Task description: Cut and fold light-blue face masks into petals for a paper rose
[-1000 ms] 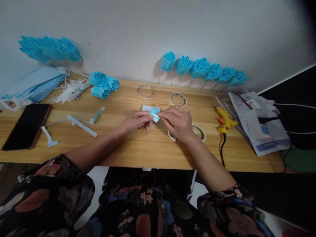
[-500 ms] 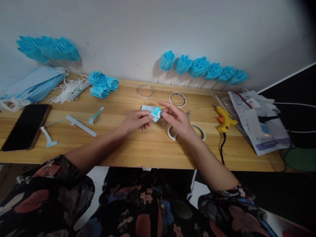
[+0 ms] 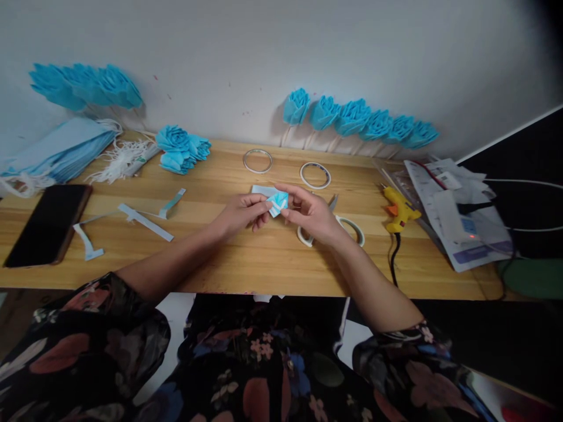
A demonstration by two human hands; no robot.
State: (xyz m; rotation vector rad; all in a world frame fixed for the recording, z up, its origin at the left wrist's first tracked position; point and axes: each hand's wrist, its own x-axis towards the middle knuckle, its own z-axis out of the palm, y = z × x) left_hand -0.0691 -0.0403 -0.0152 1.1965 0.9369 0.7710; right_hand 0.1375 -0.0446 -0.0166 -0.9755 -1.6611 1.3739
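Observation:
Between my hands is a small folded piece of blue mask fabric (image 3: 277, 205) with white strips on it. My left hand (image 3: 244, 213) pinches its left edge between thumb and fingers. Thumb and fingers of my right hand (image 3: 311, 214) close on its right edge. Just behind it lies a flat pale-blue piece (image 3: 260, 190), partly covered by the hands. White-handled scissors (image 3: 355, 230) rest on the table under my right hand, which hides their middle. Two rolls of tape, one on the left (image 3: 257, 161) and one on the right (image 3: 315, 175), lie beyond my hands.
Blue fabric flowers on sticks (image 3: 353, 118) lean on the wall, with more flowers (image 3: 180, 149) on the table (image 3: 246, 264). To the left are a phone (image 3: 46, 225), face masks (image 3: 65, 149), white cords (image 3: 118, 158) and cut strips (image 3: 145, 221). A yellow glue gun (image 3: 399, 210) lies right, beside a power strip (image 3: 453, 217).
My right hand has moved left, its raised fingers coming down onto the right edge of the blue fabric piece. My left hand keeps its pinch.

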